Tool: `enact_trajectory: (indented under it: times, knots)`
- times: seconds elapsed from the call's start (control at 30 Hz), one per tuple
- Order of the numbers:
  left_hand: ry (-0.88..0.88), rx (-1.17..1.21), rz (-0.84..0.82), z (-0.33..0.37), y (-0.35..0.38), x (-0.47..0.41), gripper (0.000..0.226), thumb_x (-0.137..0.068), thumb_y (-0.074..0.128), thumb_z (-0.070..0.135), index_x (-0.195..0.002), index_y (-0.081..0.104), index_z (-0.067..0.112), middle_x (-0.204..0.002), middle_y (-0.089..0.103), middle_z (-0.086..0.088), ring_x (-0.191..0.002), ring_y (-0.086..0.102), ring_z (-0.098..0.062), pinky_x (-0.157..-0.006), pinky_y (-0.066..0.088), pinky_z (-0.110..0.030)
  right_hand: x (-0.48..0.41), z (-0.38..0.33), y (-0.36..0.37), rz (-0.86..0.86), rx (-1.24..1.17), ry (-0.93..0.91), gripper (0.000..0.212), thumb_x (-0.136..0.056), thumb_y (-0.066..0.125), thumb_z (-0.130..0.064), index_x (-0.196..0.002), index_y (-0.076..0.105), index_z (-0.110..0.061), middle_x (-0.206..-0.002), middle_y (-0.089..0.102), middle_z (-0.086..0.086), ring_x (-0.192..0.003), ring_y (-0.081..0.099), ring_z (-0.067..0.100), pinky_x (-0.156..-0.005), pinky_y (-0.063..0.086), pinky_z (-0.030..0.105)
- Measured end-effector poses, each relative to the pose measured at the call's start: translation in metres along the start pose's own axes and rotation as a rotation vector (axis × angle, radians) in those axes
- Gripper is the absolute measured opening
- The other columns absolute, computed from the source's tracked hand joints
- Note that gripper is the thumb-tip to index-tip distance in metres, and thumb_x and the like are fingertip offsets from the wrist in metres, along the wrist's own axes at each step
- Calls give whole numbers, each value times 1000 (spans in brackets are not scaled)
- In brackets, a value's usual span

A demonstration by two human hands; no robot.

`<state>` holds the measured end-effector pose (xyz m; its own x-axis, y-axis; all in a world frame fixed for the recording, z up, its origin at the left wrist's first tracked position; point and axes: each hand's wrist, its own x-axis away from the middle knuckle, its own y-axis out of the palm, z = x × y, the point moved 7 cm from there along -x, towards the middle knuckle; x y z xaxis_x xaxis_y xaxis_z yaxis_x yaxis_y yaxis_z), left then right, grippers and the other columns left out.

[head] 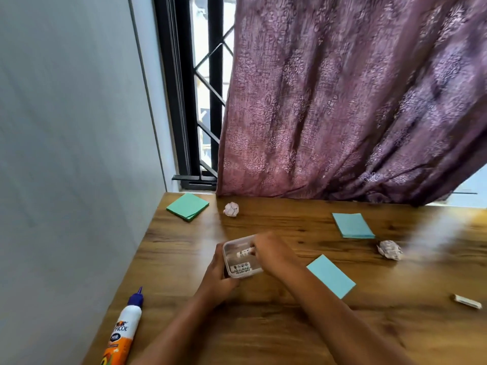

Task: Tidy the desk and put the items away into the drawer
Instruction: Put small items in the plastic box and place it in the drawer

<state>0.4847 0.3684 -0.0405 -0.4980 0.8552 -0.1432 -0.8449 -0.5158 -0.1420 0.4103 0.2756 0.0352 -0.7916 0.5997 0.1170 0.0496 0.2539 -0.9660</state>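
A small clear plastic box (232, 248) stands on the wooden desk (263, 325) near its middle. My left hand (214, 277) grips the box from the left and near side. My right hand (271, 252) reaches over the box's right rim and pinches a white marker (245, 252) inside it. A second white marker (241, 268) with black print lies in the box's near part.
A green note pad (187, 206) lies at the far left corner; two blue pads (352, 225) (330, 275) lie to the right. Two crumpled paper balls (231, 208) (390, 249), a glue bottle (123, 330) at the left edge and a small white stick (467, 301) also lie here. A purple curtain (342, 101) hangs behind.
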Motion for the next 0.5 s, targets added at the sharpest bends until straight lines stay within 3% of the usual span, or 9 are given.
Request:
enact_trajectory:
  times: [0.07,0.17,0.27,0.37,0.5]
  knots:
    - [26,-38,6,-1,1,0,69,-63,77,22,-121,40,29,-111,62,-3,-100,67,-18,-80,57,-34,-1,-5,4,5,34,-5,19,-91,57,-9,-107,66,-7,-109,67,14,-95,65,27,-75,49,31]
    - [44,-101,3,0,3,2,66,-67,76,16,-121,39,30,-109,62,-1,-98,67,-16,-78,57,-31,-3,-8,12,0,34,24,23,-90,54,-4,-111,64,-4,-113,66,14,-102,63,27,-83,50,33]
    - [51,-111,3,2,3,3,65,-70,77,14,-121,40,28,-110,61,3,-99,65,-13,-78,55,-27,-4,-9,19,8,-3,64,27,-93,47,-5,-115,63,-4,-115,64,13,-105,60,25,-83,49,30]
    - [74,-142,6,3,0,2,67,-68,77,18,-121,40,35,-111,60,5,-99,65,-14,-80,56,-31,-3,-12,26,-22,-76,99,30,-94,43,-4,-116,63,-6,-114,66,10,-102,63,22,-82,50,28]
    - [63,-176,3,0,0,1,69,-69,77,18,-123,38,39,-113,59,6,-102,63,-13,-81,57,-32,-4,-14,25,-30,-138,150,31,-92,43,-4,-114,66,-8,-111,68,10,-97,65,23,-84,54,33]
